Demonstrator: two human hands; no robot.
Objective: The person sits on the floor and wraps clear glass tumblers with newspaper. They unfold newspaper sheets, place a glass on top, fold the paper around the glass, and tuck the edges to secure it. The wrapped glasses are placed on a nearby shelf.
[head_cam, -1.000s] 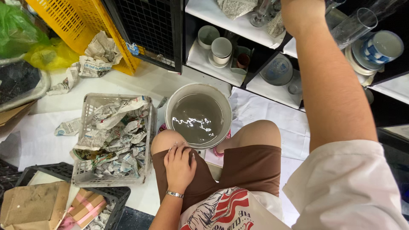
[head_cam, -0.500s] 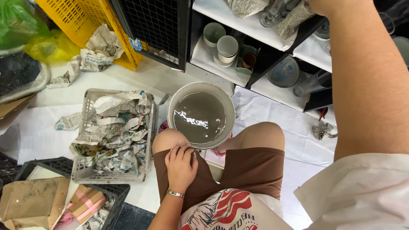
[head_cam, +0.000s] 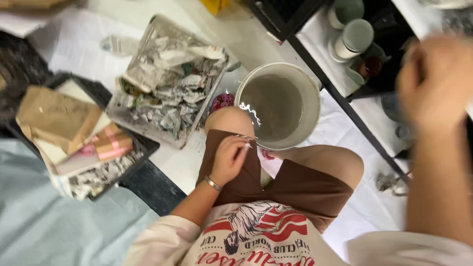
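— Brown paper and a small box with pink ribbon lie in the black tray (head_cam: 143, 148), far to the left of the fingers, yes?

— Yes. Nearer, just up-left of the fingers, stands the wire basket (head_cam: 129, 117), full of crumpled newspaper (head_cam: 170, 93).

— And the left hand (head_cam: 229, 157)?

— It has stayed on the brown shorts (head_cam: 300, 184), on the thigh. The fingers (head_cam: 240, 144) are loosely bent, grasping nothing; a thin bracelet (head_cam: 213, 183) is on the wrist.

— What is close to them?

— The white bucket (head_cam: 316, 101), just to the right of the fingertips, on the floor between the knees. It looks round and worn, with grey, cloudy water (head_cam: 271, 106) that shines at one edge.

— What has changed, then?

— The right hand (head_cam: 433, 79). A second ago it reached high into the shelf; now it has come lower, well to the right of the left fingers, past the pale cups (head_cam: 352, 37). I judge it is leaving the shelf.

— Does it hold something?

— It is too blurred; I cannot tell if its fingers are closed or free.
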